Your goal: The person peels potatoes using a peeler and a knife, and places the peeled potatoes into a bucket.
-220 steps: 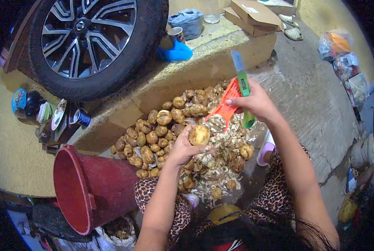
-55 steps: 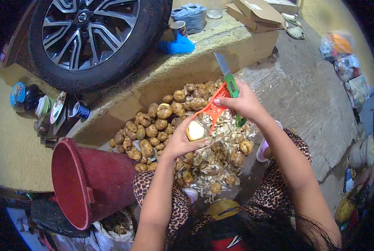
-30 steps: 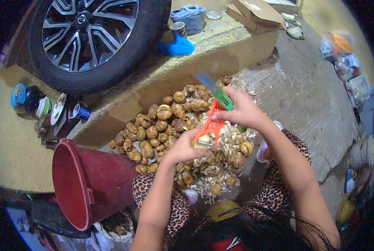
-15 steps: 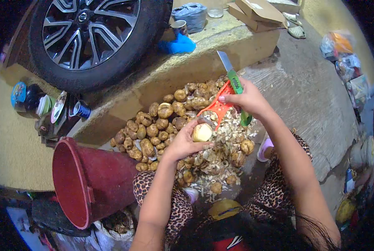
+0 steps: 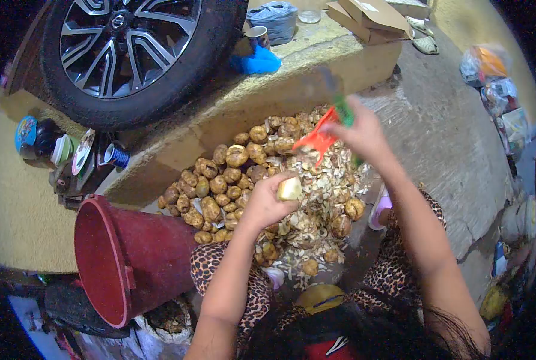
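My left hand (image 5: 263, 205) is closed round a potato (image 5: 289, 188) whose pale, peeled side faces up. To its upper right, my right hand (image 5: 364, 133) grips an orange peeler (image 5: 317, 138) together with a green-handled knife (image 5: 343, 110); motion blurs the hand and both tools. The knife blade points up and away, and the peeler is apart from the potato. Below both hands lies a heap of peelings (image 5: 316, 216). Unpeeled brown potatoes (image 5: 210, 209) are piled beyond and left of my left hand.
A large red bucket (image 5: 160, 264) lies tilted at the left, its mouth facing left. Behind the potatoes runs a concrete ledge (image 5: 334, 72) bearing a car wheel (image 5: 58, 90), a cup (image 5: 258, 38), a blue bag (image 5: 259, 61) and cardboard boxes (image 5: 370, 21). Bagged items (image 5: 484, 63) line the right wall.
My right hand has moved slightly up and right, taking the peeler and knife away from the potato. The potato has turned a little in my left hand, and those fingers have drawn in.
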